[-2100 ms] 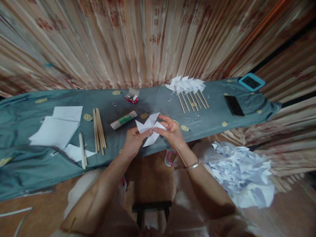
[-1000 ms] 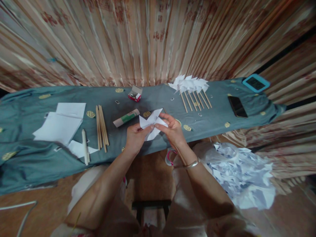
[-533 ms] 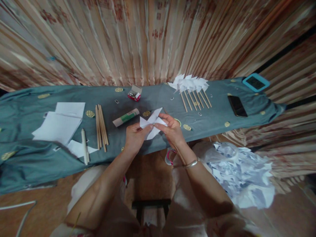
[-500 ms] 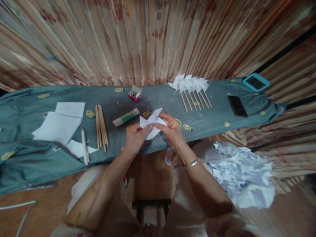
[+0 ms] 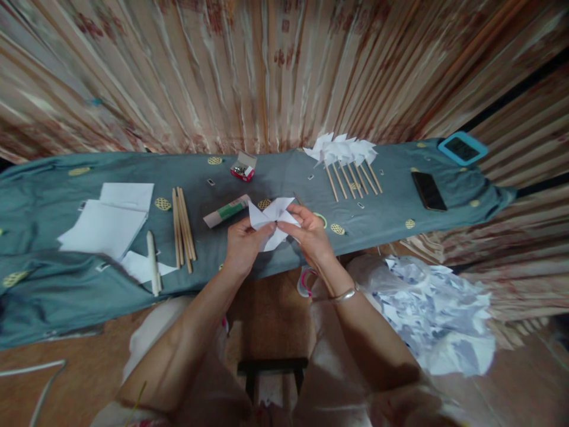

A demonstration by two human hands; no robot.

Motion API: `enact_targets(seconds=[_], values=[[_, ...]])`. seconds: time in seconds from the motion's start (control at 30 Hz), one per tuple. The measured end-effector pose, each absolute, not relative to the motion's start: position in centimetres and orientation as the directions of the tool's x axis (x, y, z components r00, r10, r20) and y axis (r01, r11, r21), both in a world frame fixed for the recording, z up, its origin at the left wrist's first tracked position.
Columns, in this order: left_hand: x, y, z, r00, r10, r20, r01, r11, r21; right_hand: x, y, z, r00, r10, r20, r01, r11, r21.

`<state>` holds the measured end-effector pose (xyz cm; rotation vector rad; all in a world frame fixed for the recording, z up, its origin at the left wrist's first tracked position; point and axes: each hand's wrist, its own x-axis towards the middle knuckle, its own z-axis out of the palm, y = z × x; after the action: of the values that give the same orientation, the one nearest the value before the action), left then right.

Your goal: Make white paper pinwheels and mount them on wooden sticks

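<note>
Between my two hands is a white paper pinwheel (image 5: 278, 209), held over the front edge of the cloth-covered table. My left hand (image 5: 242, 246) pinches its left side, the thumb close to the centre. From the right, my right hand (image 5: 311, 234) grips it with thumb and fingers, the thumb tip also at the middle. A small dark spot shows at the centre between the thumbs; I cannot tell exactly what it is. Just left of the pinwheel lies a green-and-white tube (image 5: 227, 211). Behind it stands an open small red box (image 5: 242, 168) with little metal pieces inside.
Finished pinwheels on sticks (image 5: 344, 151) lie at the back right, near a phone (image 5: 428, 190) and a blue-framed device (image 5: 462, 148). To the left are wooden sticks (image 5: 183, 230), a white pen-like tool (image 5: 152, 261) and paper sheets (image 5: 106, 228). A bag of paper pieces (image 5: 431, 314) sits below right.
The pinwheel has tilted slightly and shifted a little left in my fingers. Both hands keep their grip, and the things on the table stay where they were.
</note>
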<state>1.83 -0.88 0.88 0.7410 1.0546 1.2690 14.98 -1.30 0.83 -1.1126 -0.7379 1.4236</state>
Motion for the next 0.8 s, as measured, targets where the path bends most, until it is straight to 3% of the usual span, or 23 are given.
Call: enact_targets(seconds=[0.8], values=[[1.51, -0.76, 0.29, 0.005, 0.977, -0.214, -0.396, 0.199, 0.897, 15.14, -1.21, 0.5, 0.034, 0.973, -0.228, -0.358, -0.201, -0.912]])
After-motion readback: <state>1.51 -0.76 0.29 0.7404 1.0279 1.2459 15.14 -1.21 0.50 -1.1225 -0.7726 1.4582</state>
